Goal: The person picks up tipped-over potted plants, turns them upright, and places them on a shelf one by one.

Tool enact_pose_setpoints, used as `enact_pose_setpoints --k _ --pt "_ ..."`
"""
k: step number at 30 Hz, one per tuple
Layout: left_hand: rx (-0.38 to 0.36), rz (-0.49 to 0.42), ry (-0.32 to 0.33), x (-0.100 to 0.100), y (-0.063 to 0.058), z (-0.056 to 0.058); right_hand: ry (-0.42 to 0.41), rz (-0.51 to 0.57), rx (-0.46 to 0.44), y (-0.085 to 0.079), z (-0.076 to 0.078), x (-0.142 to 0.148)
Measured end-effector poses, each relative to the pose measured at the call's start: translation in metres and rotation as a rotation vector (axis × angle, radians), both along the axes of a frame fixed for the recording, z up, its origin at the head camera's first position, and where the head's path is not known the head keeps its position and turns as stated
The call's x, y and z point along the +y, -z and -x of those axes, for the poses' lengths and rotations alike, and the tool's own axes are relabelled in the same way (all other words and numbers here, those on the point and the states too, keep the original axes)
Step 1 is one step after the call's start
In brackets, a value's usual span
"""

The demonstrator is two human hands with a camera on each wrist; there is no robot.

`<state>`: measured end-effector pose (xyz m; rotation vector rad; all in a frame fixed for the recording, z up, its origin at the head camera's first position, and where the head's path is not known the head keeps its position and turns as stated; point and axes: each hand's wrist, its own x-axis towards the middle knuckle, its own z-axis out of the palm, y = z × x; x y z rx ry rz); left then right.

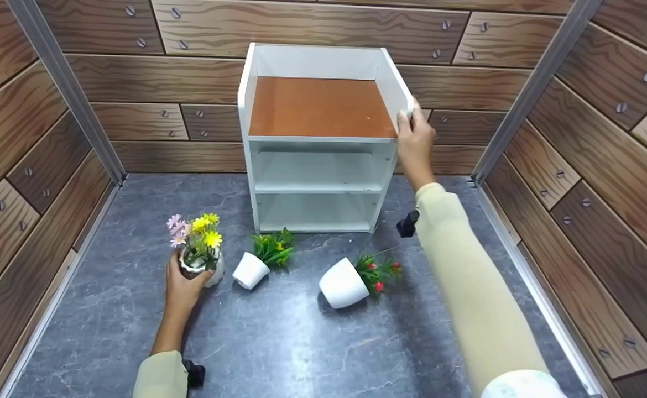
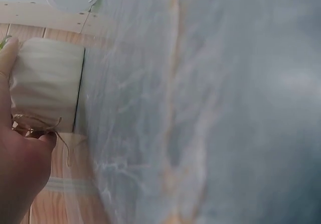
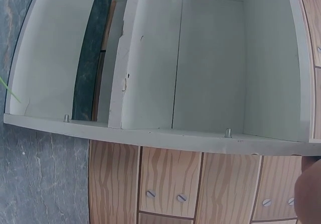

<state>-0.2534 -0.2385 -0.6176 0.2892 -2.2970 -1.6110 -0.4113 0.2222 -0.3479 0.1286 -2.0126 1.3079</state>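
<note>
My left hand (image 1: 182, 288) grips a white flower pot (image 1: 217, 270) with pink and yellow artificial flowers (image 1: 204, 226), left of the shelf. In the left wrist view, the pale side of the pot (image 2: 47, 81) shows with a twine bow (image 2: 37, 126) by the fingers. My right hand (image 1: 416, 145) holds the front edge of the right side panel of a white shelf unit (image 1: 318, 192). An orange-brown board forms its top level, with two bare levels below. In the right wrist view, the shelf's side edge (image 3: 185, 139) runs across, a fingertip at far right.
A small white pot (image 1: 250, 271) with yellow-flowered greenery lies on its side before the shelf. A larger white pot (image 1: 344, 283) with red-flowered greenery lies tipped to its right. Wood-patterned walls (image 1: 163, 77) enclose the grey marbled floor (image 1: 279, 354) on three sides.
</note>
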Motion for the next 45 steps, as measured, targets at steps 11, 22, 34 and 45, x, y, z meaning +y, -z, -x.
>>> enact_pose_setpoints --k 11,22,34,45 --pt "-0.012 -0.029 -0.006 0.003 -0.001 0.003 0.004 -0.005 0.007 -0.001 0.0 0.001" --pt "-0.03 -0.006 -0.053 0.004 -0.002 0.004 0.005 -0.009 -0.001 -0.001 -0.001 0.002" --pt "-0.028 -0.022 -0.081 0.004 -0.012 0.002 0.009 -0.014 -0.008 0.0 -0.002 0.002" --pt "0.006 0.015 -0.084 0.012 -0.042 0.004 0.0 -0.009 0.002 0.0 -0.002 0.0"
